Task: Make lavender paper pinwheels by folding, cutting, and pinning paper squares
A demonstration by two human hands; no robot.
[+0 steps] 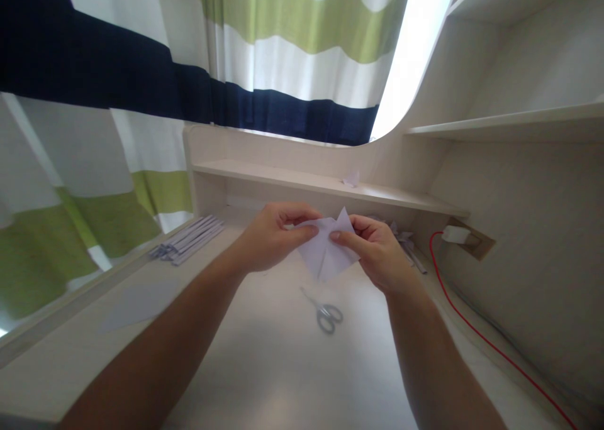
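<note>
A folded piece of white paper (pixel 325 254) is held up above the desk between both hands. My left hand (pixel 278 235) pinches its left side, thumb on the near face and fingers behind. On the opposite side my right hand (pixel 375 248) grips the paper the same way, its thumb pressed near the middle. One pointed flap sticks up beside the right fingers, and a crease runs down to the lower corner. Below the paper, a pair of scissors (pixel 325 314) with grey handles lies on the desk (pixel 283 367). The fingertips behind the paper are hidden.
Rolled paper sticks (pixel 193 238) are piled at the left back. A flat white sheet (pixel 139 301) lies near my left forearm. More folded paper pieces (pixel 401 235) sit behind my right hand, and a small one (pixel 352 178) rests on the shelf. A red cable (pixel 453 301) runs from a white charger (pixel 455 234).
</note>
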